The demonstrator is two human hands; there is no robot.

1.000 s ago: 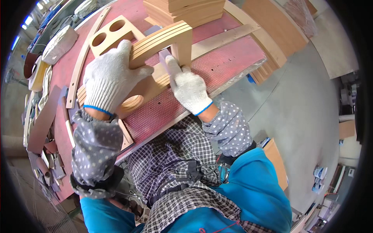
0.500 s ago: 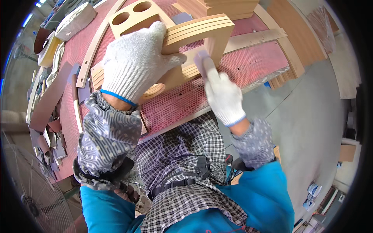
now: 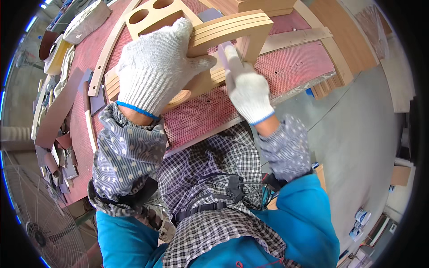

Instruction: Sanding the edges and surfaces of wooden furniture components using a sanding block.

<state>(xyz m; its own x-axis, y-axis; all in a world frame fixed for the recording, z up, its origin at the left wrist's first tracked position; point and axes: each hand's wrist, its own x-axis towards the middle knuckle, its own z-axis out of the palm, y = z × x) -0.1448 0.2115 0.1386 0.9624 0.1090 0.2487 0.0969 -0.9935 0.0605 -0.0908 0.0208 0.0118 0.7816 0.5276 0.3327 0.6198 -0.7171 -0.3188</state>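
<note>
My left hand (image 3: 154,69), in a white knit glove, is clamped over a pale wooden frame (image 3: 237,27) with grooved edges, its thumb along the inner side. The frame rests on a red textured work surface (image 3: 290,67). A lavender piece of sandpaper (image 3: 223,50) is pinched in my gloved right hand (image 3: 249,87), which reaches into the frame's opening near its right upright. Part of the sandpaper is hidden by the fingers. Just beyond my left hand lies a wooden block with two round holes (image 3: 149,13).
Sandpaper sheets (image 3: 58,114) and scraps crowd the table's left side. A long wooden strip (image 3: 105,58) lies nearby. Stacked boards (image 3: 342,35) stand at the far right. A caged fan (image 3: 40,223) is at the lower left, with grey floor (image 3: 344,134) to the right.
My right hand has moved up and slightly left with the sandpaper, further into the frame's opening. My left hand keeps its hold on the frame.
</note>
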